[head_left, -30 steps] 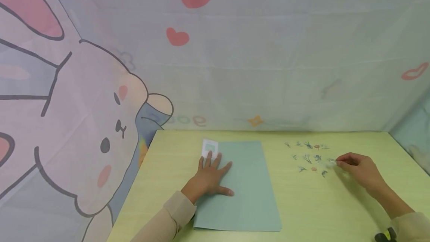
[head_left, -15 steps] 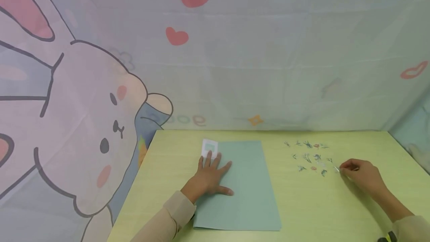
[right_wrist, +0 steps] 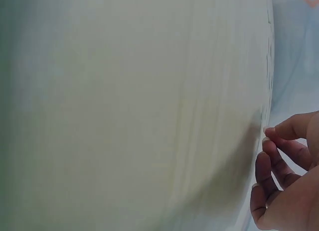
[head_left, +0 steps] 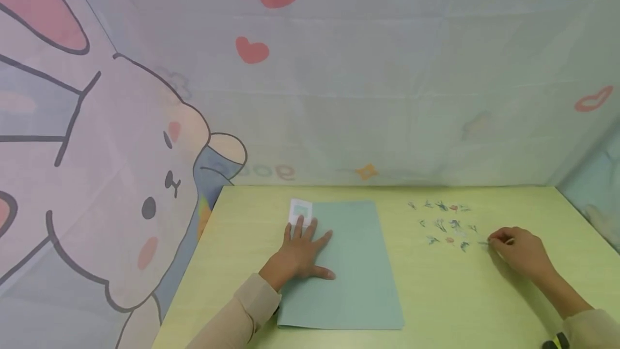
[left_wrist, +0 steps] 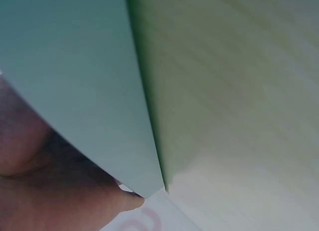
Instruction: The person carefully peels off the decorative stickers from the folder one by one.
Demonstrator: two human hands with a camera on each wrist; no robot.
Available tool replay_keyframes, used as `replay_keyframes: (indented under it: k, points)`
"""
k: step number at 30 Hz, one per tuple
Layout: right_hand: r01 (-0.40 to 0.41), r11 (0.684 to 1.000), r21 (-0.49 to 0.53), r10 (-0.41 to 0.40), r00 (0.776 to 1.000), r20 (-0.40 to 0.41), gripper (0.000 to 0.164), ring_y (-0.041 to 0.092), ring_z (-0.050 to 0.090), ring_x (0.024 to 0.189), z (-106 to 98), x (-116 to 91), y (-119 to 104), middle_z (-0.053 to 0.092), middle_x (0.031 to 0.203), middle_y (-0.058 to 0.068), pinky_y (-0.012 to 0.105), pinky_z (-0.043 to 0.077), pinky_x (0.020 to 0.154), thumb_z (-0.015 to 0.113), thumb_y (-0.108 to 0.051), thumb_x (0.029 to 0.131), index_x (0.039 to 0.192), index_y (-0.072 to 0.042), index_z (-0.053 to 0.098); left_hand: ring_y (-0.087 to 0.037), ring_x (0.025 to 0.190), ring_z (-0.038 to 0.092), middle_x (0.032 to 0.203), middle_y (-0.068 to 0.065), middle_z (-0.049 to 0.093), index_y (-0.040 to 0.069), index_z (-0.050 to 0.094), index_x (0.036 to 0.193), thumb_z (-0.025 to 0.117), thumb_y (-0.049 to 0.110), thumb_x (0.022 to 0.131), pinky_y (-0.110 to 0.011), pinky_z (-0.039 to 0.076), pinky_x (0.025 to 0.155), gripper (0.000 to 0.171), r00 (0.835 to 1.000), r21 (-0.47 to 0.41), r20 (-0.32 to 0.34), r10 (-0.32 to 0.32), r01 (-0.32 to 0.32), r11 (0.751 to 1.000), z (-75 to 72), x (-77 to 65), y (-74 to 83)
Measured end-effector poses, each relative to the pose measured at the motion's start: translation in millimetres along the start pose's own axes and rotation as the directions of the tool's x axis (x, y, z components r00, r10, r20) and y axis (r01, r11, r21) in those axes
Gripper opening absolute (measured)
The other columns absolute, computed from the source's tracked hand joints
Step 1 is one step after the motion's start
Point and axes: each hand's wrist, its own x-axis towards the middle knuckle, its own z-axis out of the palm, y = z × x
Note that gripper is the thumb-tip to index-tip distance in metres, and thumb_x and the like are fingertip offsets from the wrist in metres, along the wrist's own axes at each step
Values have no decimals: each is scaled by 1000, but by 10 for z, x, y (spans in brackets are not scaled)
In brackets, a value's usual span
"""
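My left hand lies with spread fingers on a pale green folded sheet, its fingertips over a small white card with a green patch. In the left wrist view, part of the hand shows beside the sheet's edge. Over the table's right side, my right hand pinches a small clear-looking piece with a greenish mark, between thumb and forefinger. Left of it lie rows of small flower-printed cutouts. The right wrist view shows the hand's thumb and fingertip meeting; the piece is barely visible there.
The yellow-green table ends at a hanging cloth printed with hearts and a large rabbit. A black and yellow object sits by the right sleeve at the front edge.
My right hand has left a flower cutout at the middle row's right end and moved slightly nearer, to the front row's right end. My left hand has stayed in place.
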Motion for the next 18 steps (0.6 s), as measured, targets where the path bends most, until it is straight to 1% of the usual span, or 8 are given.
replay_keyframes:
  k: [3,4,8,9,11,15,16,18]
  points:
    - [5,1000,10,-5,1000,9,17,32,68,85,3,-11,-7,75,96,16,37,49,64,63,-11,103,101,1,76,-47,161,6,175,-17,18,27,36,167,74,75,84,-68,12,125,104,1000,-4,5,0,0,1000,-73,-44,22]
    - [5,1000,9,-5,1000,8,16,31,69,84,6,-15,-2,75,95,15,36,50,63,64,-10,103,102,1,76,-48,161,6,175,-17,18,27,36,167,74,75,84,-68,12,125,104,1000,-8,5,1,-1,1000,-78,-46,24]
    - [20,1000,11,-20,1000,-11,10,28,69,82,12,-28,28,74,92,12,35,50,63,67,-7,99,100,-1,75,-48,161,7,175,-18,19,27,37,167,75,75,83,-68,13,125,104,1000,-20,1,6,-6,1000,-86,-44,28]
    - [23,1000,8,-23,1000,-18,9,27,68,81,15,-32,38,74,91,10,34,50,63,69,-8,98,99,-1,75,-48,161,6,175,-18,19,28,37,167,74,75,83,-68,12,125,103,1000,-24,-9,12,-12,1000,-54,-28,16]
    - [30,1000,6,-30,999,-26,8,26,68,81,19,-41,57,73,90,9,35,50,64,70,-8,98,98,-1,74,-48,161,5,175,-18,18,28,36,167,75,75,84,-68,12,125,103,1000,-25,-7,12,-12,1000,-44,-20,17]
    - [33,999,10,-33,999,-42,12,24,67,79,32,-47,54,73,90,8,35,49,63,69,-12,101,98,-2,74,-48,161,3,176,-18,15,30,33,168,73,76,84,-68,10,125,104,1000,-14,7,7,-7,1000,-12,-4,4]
    - [34,999,14,-33,998,-49,14,24,67,79,35,-45,36,73,90,8,34,48,62,68,-14,102,99,-2,74,-48,161,3,176,-18,16,29,34,168,74,75,84,-68,10,125,104,1000,-8,21,-1,1,1000,-42,-14,12]
    - [44,999,16,-43,997,-59,18,24,67,79,32,-32,-17,74,91,9,34,48,62,68,-18,104,100,-2,74,-48,161,4,176,-17,16,29,35,168,74,76,83,-68,11,125,105,1000,-12,26,-6,6,1000,-51,-9,-6]
